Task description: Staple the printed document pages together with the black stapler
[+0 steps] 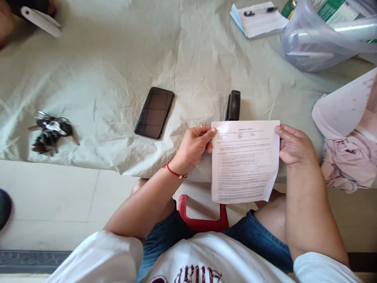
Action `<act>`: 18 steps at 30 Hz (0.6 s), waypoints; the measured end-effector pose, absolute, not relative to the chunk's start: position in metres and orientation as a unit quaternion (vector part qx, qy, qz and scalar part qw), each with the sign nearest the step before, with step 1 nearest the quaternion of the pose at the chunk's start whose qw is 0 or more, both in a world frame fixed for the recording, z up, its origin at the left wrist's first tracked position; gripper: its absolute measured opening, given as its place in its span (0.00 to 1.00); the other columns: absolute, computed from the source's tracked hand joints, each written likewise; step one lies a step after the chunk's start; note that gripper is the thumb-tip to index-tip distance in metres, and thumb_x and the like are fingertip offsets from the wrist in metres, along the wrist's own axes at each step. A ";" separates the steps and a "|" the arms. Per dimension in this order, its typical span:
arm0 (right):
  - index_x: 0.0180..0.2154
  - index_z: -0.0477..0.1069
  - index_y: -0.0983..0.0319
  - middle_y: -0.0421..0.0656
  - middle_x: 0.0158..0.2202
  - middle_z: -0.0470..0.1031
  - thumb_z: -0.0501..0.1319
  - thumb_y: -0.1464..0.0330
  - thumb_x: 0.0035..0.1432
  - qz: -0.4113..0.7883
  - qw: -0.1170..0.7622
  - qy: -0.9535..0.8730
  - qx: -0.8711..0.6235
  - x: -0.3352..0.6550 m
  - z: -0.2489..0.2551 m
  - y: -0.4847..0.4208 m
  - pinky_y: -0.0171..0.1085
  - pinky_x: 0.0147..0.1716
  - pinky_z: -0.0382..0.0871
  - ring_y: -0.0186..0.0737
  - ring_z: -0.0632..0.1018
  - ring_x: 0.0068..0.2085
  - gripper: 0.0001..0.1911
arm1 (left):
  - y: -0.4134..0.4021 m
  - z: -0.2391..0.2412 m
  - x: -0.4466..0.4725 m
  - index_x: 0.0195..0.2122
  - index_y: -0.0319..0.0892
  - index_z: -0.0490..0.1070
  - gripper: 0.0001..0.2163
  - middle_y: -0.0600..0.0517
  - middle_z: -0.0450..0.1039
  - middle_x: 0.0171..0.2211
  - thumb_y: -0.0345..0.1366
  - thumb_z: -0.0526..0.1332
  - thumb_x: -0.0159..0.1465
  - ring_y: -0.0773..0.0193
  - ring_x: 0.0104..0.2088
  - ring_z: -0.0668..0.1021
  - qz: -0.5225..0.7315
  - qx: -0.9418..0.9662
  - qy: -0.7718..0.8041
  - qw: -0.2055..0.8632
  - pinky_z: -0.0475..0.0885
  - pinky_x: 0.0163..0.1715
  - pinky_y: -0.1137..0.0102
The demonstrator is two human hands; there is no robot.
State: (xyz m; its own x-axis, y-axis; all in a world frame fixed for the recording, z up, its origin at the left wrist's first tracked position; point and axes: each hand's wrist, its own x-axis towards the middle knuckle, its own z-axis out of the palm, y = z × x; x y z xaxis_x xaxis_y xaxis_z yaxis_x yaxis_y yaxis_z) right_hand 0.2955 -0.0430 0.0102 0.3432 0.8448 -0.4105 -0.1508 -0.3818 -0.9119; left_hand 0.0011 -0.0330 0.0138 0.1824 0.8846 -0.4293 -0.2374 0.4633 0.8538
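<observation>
A printed sheet of paper (245, 165), headed "OVERLEAF NOTES", is held up by its two top corners over the table's near edge. My left hand (196, 144) pinches the upper left corner between thumb and fingers. At the upper right corner, my right hand (296, 144) grips the paper the same way. Whether more sheets lie behind the front one, I cannot tell. Just beyond the paper's top edge stands a black stapler (234, 105), its near end hidden by the sheet. A dark phone (154, 113) lies to the left of my left hand.
A bunch of keys (53, 131) lies at the left. Far right are a notepad (262, 23) with a black pen, a translucent plastic container (309, 43) and pink cloth (347, 157). Part of another person's hand (5, 23) shows top left. A red stool (203, 224) is below me.
</observation>
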 end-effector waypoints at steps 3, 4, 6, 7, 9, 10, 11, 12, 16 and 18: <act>0.32 0.77 0.59 0.40 0.27 0.80 0.85 0.59 0.38 0.501 0.496 -0.260 -0.660 0.296 0.013 -0.044 0.41 0.35 0.78 0.43 0.82 0.33 0.24 | -0.032 0.014 0.000 0.28 0.39 0.76 0.12 0.58 0.67 0.18 0.33 0.70 0.70 0.75 0.17 0.68 0.408 0.325 0.510 0.684 0.61 0.20 0.77; 0.31 0.76 0.59 0.39 0.26 0.79 0.84 0.60 0.39 0.493 0.501 -0.257 -0.663 0.297 0.013 -0.045 0.39 0.33 0.75 0.40 0.80 0.30 0.22 | -0.031 0.014 -0.001 0.29 0.39 0.76 0.12 0.58 0.68 0.18 0.33 0.70 0.70 0.75 0.17 0.68 0.404 0.325 0.514 0.683 0.61 0.20 0.77; 0.30 0.77 0.57 0.38 0.26 0.79 0.82 0.61 0.41 0.489 0.497 -0.259 -0.669 0.300 0.011 -0.045 0.37 0.29 0.72 0.37 0.76 0.27 0.18 | -0.030 0.016 -0.002 0.28 0.39 0.76 0.12 0.58 0.68 0.18 0.32 0.69 0.71 0.75 0.17 0.68 0.397 0.317 0.516 0.690 0.61 0.20 0.78; 0.29 0.78 0.56 0.39 0.26 0.79 0.82 0.61 0.42 0.491 0.488 -0.262 -0.672 0.301 0.010 -0.044 0.38 0.28 0.72 0.38 0.76 0.27 0.17 | -0.030 0.017 -0.003 0.28 0.39 0.75 0.13 0.58 0.68 0.18 0.31 0.68 0.71 0.76 0.17 0.68 0.393 0.309 0.512 0.699 0.61 0.20 0.78; 0.28 0.78 0.54 0.40 0.26 0.79 0.80 0.59 0.42 0.494 0.466 -0.274 -0.681 0.304 0.007 -0.044 0.40 0.27 0.72 0.41 0.76 0.28 0.14 | -0.029 0.021 -0.003 0.27 0.40 0.74 0.14 0.59 0.67 0.17 0.30 0.67 0.71 0.76 0.16 0.68 0.386 0.289 0.496 0.723 0.60 0.19 0.78; 0.27 0.78 0.52 0.41 0.26 0.79 0.79 0.58 0.42 0.491 0.453 -0.284 -0.687 0.304 0.004 -0.044 0.41 0.28 0.73 0.42 0.76 0.28 0.14 | -0.029 0.023 -0.003 0.26 0.40 0.73 0.14 0.59 0.67 0.17 0.30 0.67 0.71 0.76 0.15 0.68 0.381 0.281 0.485 0.735 0.59 0.18 0.78; 0.27 0.77 0.52 0.41 0.25 0.78 0.78 0.56 0.42 0.479 0.442 -0.300 -0.696 0.305 0.002 -0.044 0.42 0.28 0.72 0.43 0.75 0.28 0.14 | -0.028 0.024 -0.003 0.26 0.40 0.73 0.14 0.58 0.67 0.17 0.30 0.67 0.71 0.76 0.15 0.68 0.377 0.277 0.475 0.745 0.58 0.18 0.78; 0.27 0.76 0.52 0.40 0.25 0.77 0.77 0.55 0.43 0.462 0.432 -0.318 -0.707 0.305 0.000 -0.044 0.43 0.28 0.72 0.43 0.74 0.28 0.14 | -0.028 0.025 -0.003 0.25 0.40 0.72 0.14 0.58 0.68 0.18 0.30 0.67 0.71 0.76 0.15 0.69 0.373 0.277 0.469 0.751 0.57 0.17 0.78; 0.28 0.75 0.54 0.37 0.23 0.72 0.72 0.53 0.47 0.376 0.392 -0.389 -0.744 0.304 -0.004 -0.047 0.40 0.27 0.62 0.39 0.69 0.27 0.14 | -0.029 0.023 -0.002 0.25 0.39 0.72 0.15 0.58 0.67 0.18 0.30 0.67 0.71 0.77 0.16 0.67 0.373 0.309 0.488 0.726 0.55 0.17 0.79; 0.29 0.76 0.55 0.36 0.23 0.70 0.71 0.54 0.49 0.352 0.374 -0.410 -0.754 0.304 -0.002 -0.049 0.39 0.27 0.58 0.38 0.66 0.27 0.13 | -0.030 0.021 -0.002 0.24 0.39 0.72 0.16 0.59 0.65 0.18 0.29 0.65 0.72 0.78 0.16 0.66 0.372 0.328 0.510 0.703 0.55 0.18 0.78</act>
State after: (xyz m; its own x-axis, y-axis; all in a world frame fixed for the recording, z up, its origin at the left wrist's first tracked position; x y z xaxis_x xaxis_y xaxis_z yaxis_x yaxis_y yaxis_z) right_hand 0.3042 -0.0488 -0.0024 0.4166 0.8809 -0.2246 0.3548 -0.3850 -0.8520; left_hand -0.0022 -0.0295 0.0208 0.2024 0.8575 -0.4730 -0.1889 0.5081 0.8403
